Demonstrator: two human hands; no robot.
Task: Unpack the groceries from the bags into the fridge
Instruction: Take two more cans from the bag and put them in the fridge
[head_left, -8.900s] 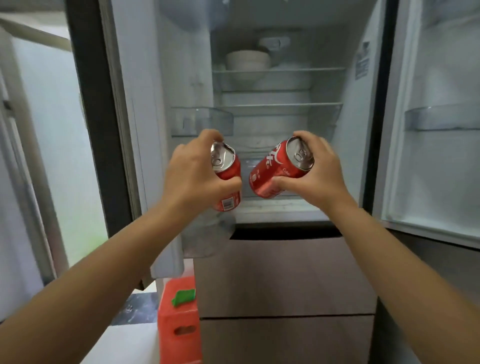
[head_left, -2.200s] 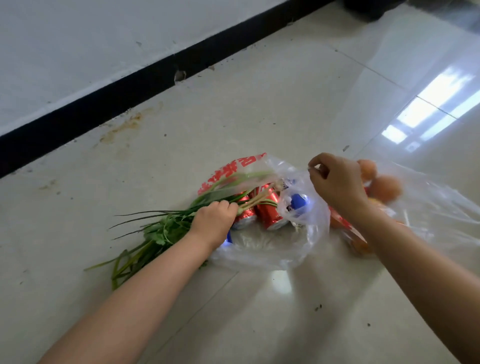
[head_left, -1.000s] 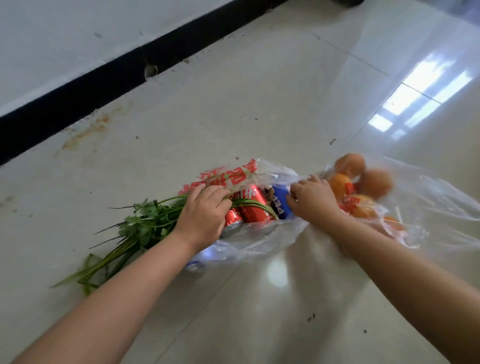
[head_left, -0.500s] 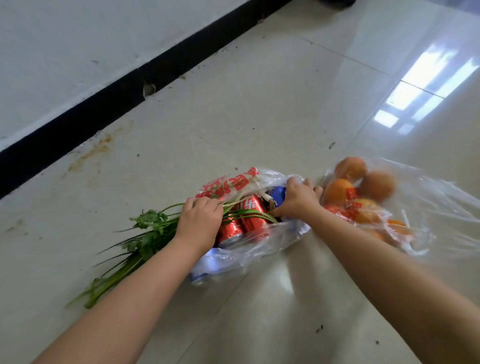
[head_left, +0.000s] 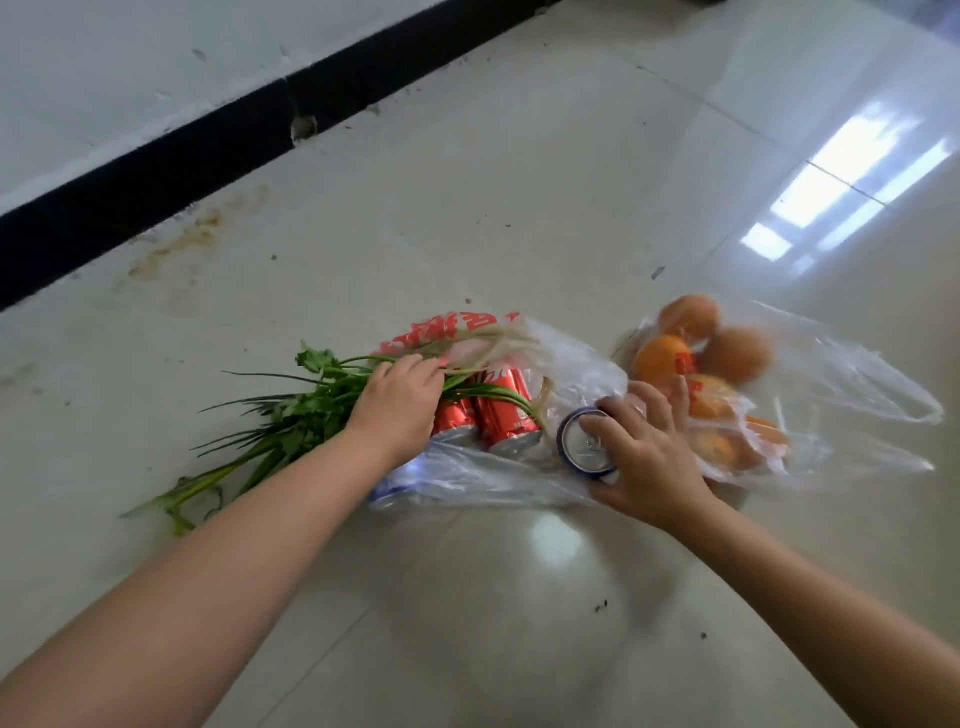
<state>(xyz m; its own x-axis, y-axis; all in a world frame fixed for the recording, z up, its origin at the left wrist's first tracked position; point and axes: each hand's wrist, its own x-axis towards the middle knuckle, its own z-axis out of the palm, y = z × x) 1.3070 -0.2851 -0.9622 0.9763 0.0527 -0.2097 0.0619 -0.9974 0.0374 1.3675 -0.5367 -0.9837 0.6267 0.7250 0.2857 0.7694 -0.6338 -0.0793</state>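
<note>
Unpacking unfinished: right hand (head_left: 649, 457) grips blue can (head_left: 584, 441); left hand (head_left: 400, 402) grips greens (head_left: 291, 421). Red cans (head_left: 493, 410), oranges (head_left: 696, 358) still bagged on floor (head_left: 467, 197), w/ fridge out of view.

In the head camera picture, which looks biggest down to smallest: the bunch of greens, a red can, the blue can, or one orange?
1. bunch of greens
2. red can
3. blue can and orange: unsure, since the hand and bag partly hide them.

Blue can (head_left: 584, 444) — at bag (head_left: 519, 483) mouth.
</note>
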